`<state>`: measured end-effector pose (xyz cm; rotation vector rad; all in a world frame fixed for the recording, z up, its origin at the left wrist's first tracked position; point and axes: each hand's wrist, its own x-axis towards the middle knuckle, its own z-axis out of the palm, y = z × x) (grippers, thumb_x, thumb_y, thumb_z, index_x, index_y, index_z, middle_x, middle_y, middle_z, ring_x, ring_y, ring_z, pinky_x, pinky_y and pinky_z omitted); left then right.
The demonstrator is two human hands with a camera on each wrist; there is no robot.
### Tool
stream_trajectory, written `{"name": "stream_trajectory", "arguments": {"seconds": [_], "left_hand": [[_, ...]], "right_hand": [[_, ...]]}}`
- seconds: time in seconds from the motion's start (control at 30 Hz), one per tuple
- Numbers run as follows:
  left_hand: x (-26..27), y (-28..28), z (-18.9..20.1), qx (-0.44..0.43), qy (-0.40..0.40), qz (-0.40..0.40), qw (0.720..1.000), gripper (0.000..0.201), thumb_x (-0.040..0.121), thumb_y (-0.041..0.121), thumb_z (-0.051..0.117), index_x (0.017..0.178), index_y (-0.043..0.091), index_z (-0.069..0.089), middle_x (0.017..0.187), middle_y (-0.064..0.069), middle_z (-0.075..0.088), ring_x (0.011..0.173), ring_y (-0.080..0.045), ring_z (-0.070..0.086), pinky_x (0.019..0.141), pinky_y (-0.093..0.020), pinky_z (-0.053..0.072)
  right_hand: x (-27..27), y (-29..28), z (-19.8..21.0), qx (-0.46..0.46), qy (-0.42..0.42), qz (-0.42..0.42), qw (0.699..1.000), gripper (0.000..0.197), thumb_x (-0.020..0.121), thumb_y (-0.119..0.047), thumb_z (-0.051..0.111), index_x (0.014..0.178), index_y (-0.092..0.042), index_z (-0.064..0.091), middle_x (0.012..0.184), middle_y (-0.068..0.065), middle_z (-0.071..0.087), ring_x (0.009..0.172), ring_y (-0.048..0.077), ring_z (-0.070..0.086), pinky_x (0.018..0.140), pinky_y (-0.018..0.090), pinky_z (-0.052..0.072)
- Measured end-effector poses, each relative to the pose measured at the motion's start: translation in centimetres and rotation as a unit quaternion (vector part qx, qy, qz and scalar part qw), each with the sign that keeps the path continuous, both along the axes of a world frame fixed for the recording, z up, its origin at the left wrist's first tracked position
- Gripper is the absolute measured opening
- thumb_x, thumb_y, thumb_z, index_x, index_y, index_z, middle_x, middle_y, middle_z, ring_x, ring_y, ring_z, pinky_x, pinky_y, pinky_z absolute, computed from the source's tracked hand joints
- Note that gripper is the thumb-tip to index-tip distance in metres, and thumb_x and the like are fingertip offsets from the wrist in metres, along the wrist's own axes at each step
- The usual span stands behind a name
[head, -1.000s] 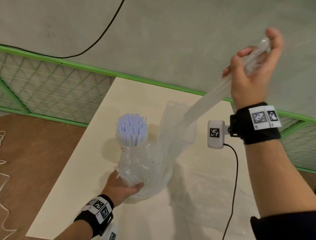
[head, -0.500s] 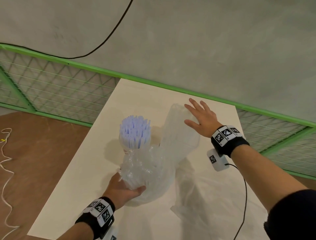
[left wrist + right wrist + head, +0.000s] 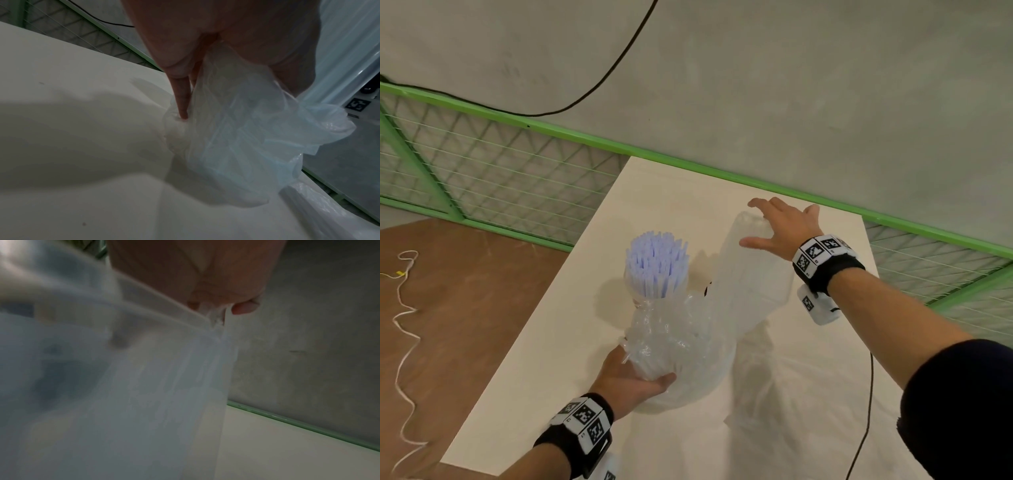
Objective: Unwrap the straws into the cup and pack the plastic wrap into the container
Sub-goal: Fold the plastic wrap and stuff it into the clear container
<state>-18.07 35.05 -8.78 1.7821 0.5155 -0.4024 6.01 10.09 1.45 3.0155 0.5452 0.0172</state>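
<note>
Now the left hand [image 3: 633, 373] clutches the wrap [image 3: 674, 346]; the right hand [image 3: 780, 226], fingers spread at one o'clock, should steady the container [image 3: 753, 274] before stuffing.

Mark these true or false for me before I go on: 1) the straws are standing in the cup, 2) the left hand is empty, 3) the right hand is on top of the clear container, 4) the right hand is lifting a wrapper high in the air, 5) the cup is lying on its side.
1) True: the straws stand upright in the cup.
2) False: the left hand grips a bundle of plastic wrap.
3) True: the right hand rests with spread fingers on the container.
4) False: it is low, on the container, with no wrapper lifted.
5) False: the cup is upright on the table.
</note>
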Motion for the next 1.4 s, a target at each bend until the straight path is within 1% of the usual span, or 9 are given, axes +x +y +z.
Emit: {"name": "stream_trajectory", "arguments": {"seconds": [0.13, 0.33, 0.47, 0.67, 0.83, 1.03, 1.13, 1.23, 1.4], "left_hand": [[0.1, -0.1, 0.0, 0.010, 0.004, -0.012, 1.000, 0.041, 0.071, 0.026, 0.083, 0.090, 0.002, 0.055, 0.067, 0.019, 0.056, 0.056, 0.028, 0.049, 0.064, 0.013, 0.022], [0.0, 0.0, -0.7, 0.012, 0.004, -0.006, 1.000, 0.046, 0.071, 0.022, 0.084, 0.104, 0.004, 0.057, 0.081, 0.016, 0.059, 0.073, 0.023, 0.056, 0.066, 0.010, 0.032], [-0.3, 0.5, -1.6, 0.017, 0.001, 0.008, 1.000, 0.063, 0.062, 0.026, 0.089, 0.112, 0.004, 0.059, 0.095, 0.008, 0.066, 0.078, 0.009, 0.058, 0.059, -0.006, 0.046], [0.0, 0.0, -1.3, 0.035, -0.003, -0.018, 0.999, 0.057, 0.072, 0.033, 0.082, 0.113, 0.002, 0.057, 0.083, 0.020, 0.060, 0.071, 0.026, 0.050, 0.066, 0.016, 0.017], [-0.3, 0.4, -1.7, 0.016, -0.005, 0.004, 1.000, 0.066, 0.062, 0.030, 0.089, 0.115, 0.005, 0.058, 0.095, 0.012, 0.063, 0.077, 0.012, 0.055, 0.060, -0.007, 0.045], [-0.3, 0.7, -2.1, 0.029, -0.003, -0.006, 1.000, 0.070, 0.060, 0.031, 0.090, 0.116, 0.004, 0.058, 0.093, 0.013, 0.062, 0.079, 0.007, 0.056, 0.059, -0.010, 0.045], [-0.2, 0.6, -2.3, 0.028, 0.007, -0.005, 1.000, 0.075, 0.059, 0.035, 0.090, 0.120, 0.005, 0.057, 0.103, 0.008, 0.066, 0.082, 0.006, 0.058, 0.067, -0.008, 0.045], [-0.3, 0.6, -1.6, 0.021, 0.017, -0.020, 0.999, 0.066, 0.067, 0.033, 0.086, 0.120, 0.009, 0.055, 0.097, 0.018, 0.064, 0.081, 0.020, 0.053, 0.072, 0.005, 0.037], [-0.7, 1.4, -2.5, 0.007, 0.033, -0.014, 0.999, 0.099, 0.049, 0.051, 0.089, 0.132, 0.015, 0.050, 0.114, 0.011, 0.065, 0.114, -0.010, 0.057, 0.111, -0.030, 0.036]], "right_hand": [[0.2, -0.1, -0.3, 0.052, 0.065, -0.005, 0.997, 0.089, 0.069, -0.088, 0.050, 0.141, -0.043, 0.026, 0.146, -0.008, 0.040, 0.123, 0.021, 0.052, 0.099, 0.053, 0.031], [0.9, -0.7, 0.1, 0.094, 0.216, 0.054, 0.970, 0.130, 0.051, -0.035, 0.095, 0.150, -0.043, 0.010, 0.153, -0.003, 0.032, 0.136, 0.021, 0.036, 0.109, 0.045, 0.038], [1.5, -0.3, 0.2, 0.090, 0.144, 0.020, 0.985, 0.104, 0.056, -0.055, 0.087, 0.142, -0.046, 0.030, 0.133, -0.005, 0.054, 0.123, 0.025, 0.050, 0.101, 0.044, 0.044], [0.9, 0.4, -0.8, 0.071, 0.155, 0.029, 0.985, 0.103, 0.059, -0.068, 0.078, 0.143, -0.050, 0.020, 0.144, -0.006, 0.044, 0.129, 0.024, 0.046, 0.105, 0.048, 0.041], [1.1, -0.1, -1.4, 0.122, 0.139, 0.028, 0.982, 0.081, 0.079, -0.048, 0.076, 0.145, -0.041, 0.030, 0.141, 0.000, 0.049, 0.127, 0.028, 0.048, 0.104, 0.041, 0.040], [0.0, -0.4, -0.8, -0.008, 0.118, 0.091, 0.989, 0.090, 0.086, -0.075, 0.044, 0.154, -0.039, -0.002, 0.164, -0.014, -0.005, 0.151, 0.017, -0.004, 0.117, 0.052, 0.006], [-1.7, 0.3, 1.6, 0.125, 0.043, 0.093, 0.987, 0.063, 0.095, -0.053, 0.044, 0.152, -0.034, 0.023, 0.161, -0.007, 0.020, 0.147, 0.020, 0.018, 0.114, 0.050, 0.017], [-5.3, 1.6, 3.6, 0.189, 0.038, 0.172, 0.966, 0.045, 0.091, -0.012, 0.052, 0.135, -0.022, 0.052, 0.129, 0.002, 0.058, 0.102, 0.014, 0.054, 0.096, 0.043, 0.046], [-12.6, 3.5, 3.2, 0.023, 0.155, 0.223, 0.962, 0.069, 0.089, -0.020, 0.055, 0.152, -0.024, 0.027, 0.149, 0.002, 0.041, 0.116, 0.023, 0.054, 0.093, 0.040, 0.049]]}}
